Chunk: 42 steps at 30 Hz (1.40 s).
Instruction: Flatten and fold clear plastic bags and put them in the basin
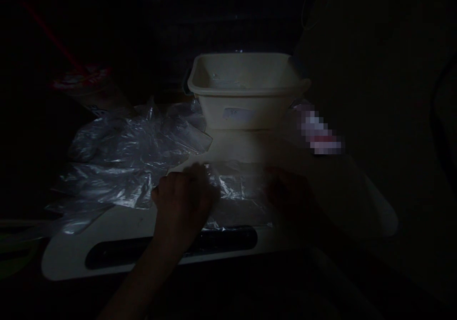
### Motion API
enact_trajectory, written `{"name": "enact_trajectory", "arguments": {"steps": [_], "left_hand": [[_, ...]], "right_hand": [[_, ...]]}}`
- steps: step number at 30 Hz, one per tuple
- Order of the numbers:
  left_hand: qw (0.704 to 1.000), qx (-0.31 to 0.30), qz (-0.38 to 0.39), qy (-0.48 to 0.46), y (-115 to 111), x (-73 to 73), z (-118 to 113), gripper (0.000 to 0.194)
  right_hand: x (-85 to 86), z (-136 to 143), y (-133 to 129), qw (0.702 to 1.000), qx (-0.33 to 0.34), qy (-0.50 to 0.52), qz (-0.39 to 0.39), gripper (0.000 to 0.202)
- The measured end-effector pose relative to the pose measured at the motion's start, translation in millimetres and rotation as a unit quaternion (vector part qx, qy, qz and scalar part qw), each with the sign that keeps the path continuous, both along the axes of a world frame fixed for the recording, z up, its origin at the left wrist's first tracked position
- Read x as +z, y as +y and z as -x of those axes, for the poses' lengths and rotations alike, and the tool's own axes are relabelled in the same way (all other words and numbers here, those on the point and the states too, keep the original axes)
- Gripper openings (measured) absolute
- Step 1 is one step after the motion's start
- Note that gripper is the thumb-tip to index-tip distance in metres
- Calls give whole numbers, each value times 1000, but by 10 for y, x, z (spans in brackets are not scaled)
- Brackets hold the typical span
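The scene is very dark. A clear plastic bag (235,189) lies flat on a small white table between my hands. My left hand (183,194) is at the bag's left edge, its fingers curled and closed on the film, though their tips are blurred. On the opposite side, my right hand (289,191) is a dark, smeared shape close to the bag's right edge; its fingers cannot be made out. A heap of crinkled clear plastic bags (132,144) spreads over the table's left side, just beyond my left hand.
Behind the bag stands a cream plastic bin (246,110) with a small label on its front. A cup with a red straw (96,89) is at the back left. A pixelated item (319,132) lies right of the bin. The white table (135,222) has a dark slot (228,239) along its near edge.
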<state>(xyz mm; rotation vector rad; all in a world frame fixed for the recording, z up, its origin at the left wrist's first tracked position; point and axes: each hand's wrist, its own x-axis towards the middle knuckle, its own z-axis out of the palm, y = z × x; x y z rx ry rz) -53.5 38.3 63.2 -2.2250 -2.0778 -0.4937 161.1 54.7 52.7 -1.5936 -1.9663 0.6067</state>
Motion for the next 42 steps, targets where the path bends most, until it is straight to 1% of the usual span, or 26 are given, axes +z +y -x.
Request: {"name": "enact_trajectory", "arguments": {"steps": [1,3,5,6,8,11,13,17,18,19,21,25,29,31,33,36,39,42], "left_hand": [[1000,-20,1,-1,-19,3,-4,26],[997,-81,11,-7,-67,11,-29,26],[987,-163,13,-8,-120,14,-72,33],[982,-190,16,-1,-145,11,-97,37],[976,-213,27,29,-185,-7,-139,43],[973,-211,57,74,-213,-62,-167,48],[971,-210,63,91,-221,-100,-168,49],[968,-215,64,112,-232,-138,-166,50],[967,-216,62,116,-234,-140,-167,51],[967,-217,61,120,-234,-141,-169,51],[968,-210,62,127,-230,-138,-174,52],[970,-191,66,134,-228,-126,-171,58],[974,-175,64,127,-236,-113,-144,65],[976,-172,61,122,-229,-97,-142,63],[975,-176,59,119,-205,-72,-164,56],[973,-191,57,118,-145,-45,-227,48],[968,-205,70,125,-92,-64,-272,47],[968,-197,80,134,-74,-99,-270,50]], "right_hand": [[-5,1,-6,1000,4,-10,-5,35],[-14,5,-17,999,13,-34,-22,30],[-22,10,-23,997,18,-57,-40,27],[-26,11,-23,996,23,-68,-47,26],[-33,7,-17,994,30,-87,-66,26],[-33,-12,-7,985,24,-140,-97,27],[-15,-8,-27,975,28,-180,-125,29],[32,105,-187,954,90,-200,-205,43],[32,147,-238,949,111,-207,-211,47],[23,187,-284,945,133,-223,-199,50],[-17,246,-346,941,150,-249,-170,55],[-105,256,-360,942,141,-279,-120,62],[-121,216,-357,940,142,-287,-118,63],[-108,216,-361,940,141,-282,-130,63],[-84,240,-353,942,132,-276,-138,61],[-40,303,-308,945,126,-272,-133,59],[-29,347,-248,945,130,-275,-118,59],[-61,345,-210,947,128,-279,-100,61]]}}
